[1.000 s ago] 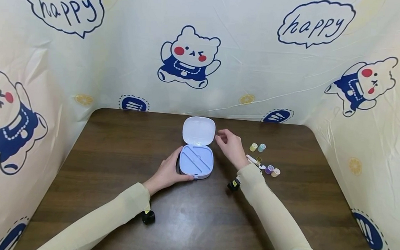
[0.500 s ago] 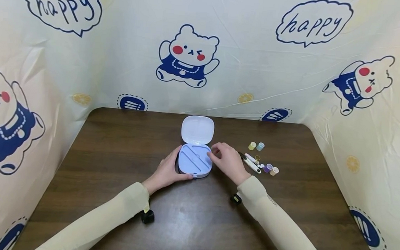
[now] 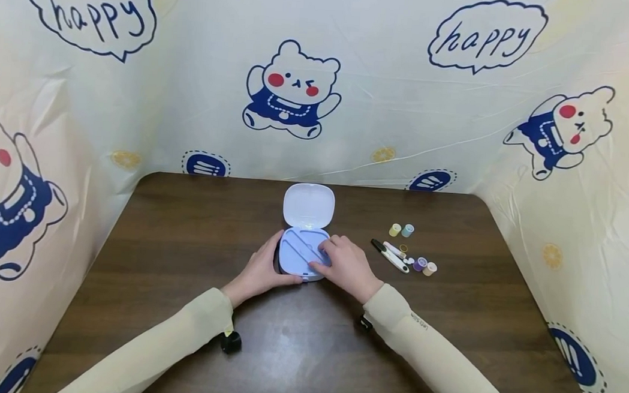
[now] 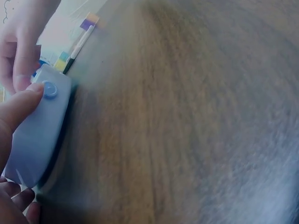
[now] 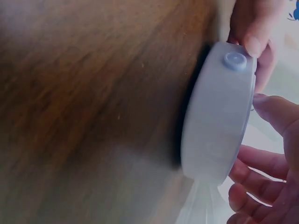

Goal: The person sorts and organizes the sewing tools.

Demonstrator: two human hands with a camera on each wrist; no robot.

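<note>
A small pale blue box (image 5: 217, 116) stands on the table with its clear lid (image 3: 308, 205) tipped open at the back. Inside it sits a blue tray (image 3: 295, 250) crossed by diagonal bars. My left hand (image 3: 260, 270) grips the box's left side, its thumb along the front near the round button latch (image 4: 50, 89). Over the right half of the tray, my right hand (image 3: 349, 266) has thumb and forefinger spread apart, the tips right at the tray's surface. Its other fingers (image 5: 238, 196) bend loosely beside the box, with nothing showing between them.
Right of the box lie white-handled snips (image 3: 390, 256) with a black end and a thin white stick-like item (image 3: 394, 249). Around them are yellow (image 3: 395, 230), light blue (image 3: 408, 230), purple (image 3: 420, 264) and cream (image 3: 429, 269) thread spools. A patterned curtain (image 3: 385, 104) hangs behind the table.
My right hand has moved from beside the lid, left and toward me, onto the tray, uncovering the snips. My left hand stays on the box.
</note>
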